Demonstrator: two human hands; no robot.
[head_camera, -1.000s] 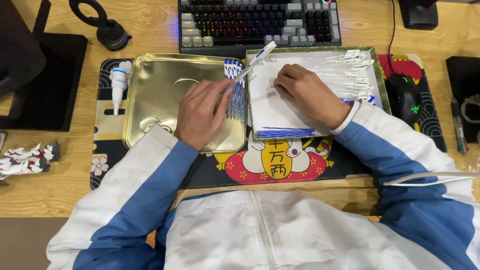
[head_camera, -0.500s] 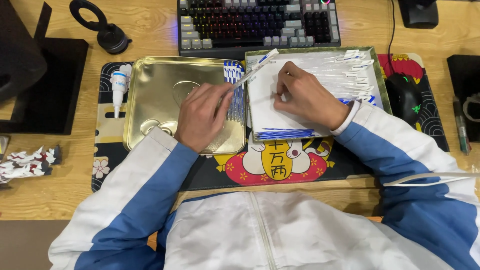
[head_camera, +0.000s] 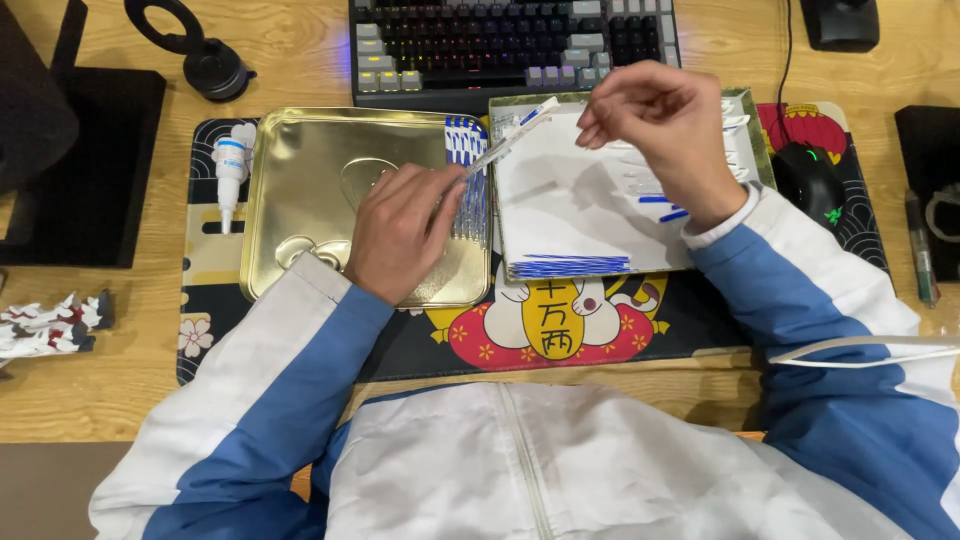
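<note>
The gold tray (head_camera: 300, 170) lies on the desk mat (head_camera: 200, 330) toward the tabletop's (head_camera: 90, 390) left half, its floor mostly bare and offering free room; a row of blue-and-white packets (head_camera: 467, 185) stands along its right wall. Just beside it, touching or nearly so, a second tray (head_camera: 757, 150) is covered by white sheets (head_camera: 570, 210), with a keyboard (head_camera: 500, 40) close behind both at the far edge. The left hand (head_camera: 400, 235) rests knuckles-up over the gold tray's near right corner, fingers pinched together on a thin white strip (head_camera: 510, 135) that slants up and right. The right hand (head_camera: 665, 125) hovers above the white sheets, wrist bent, fingertips drawn together near the strip's far end; whether it grips anything cannot be told. A small dropper bottle (head_camera: 230, 170) lies left of the gold tray, a mouse (head_camera: 810, 180) right of the second tray.
</note>
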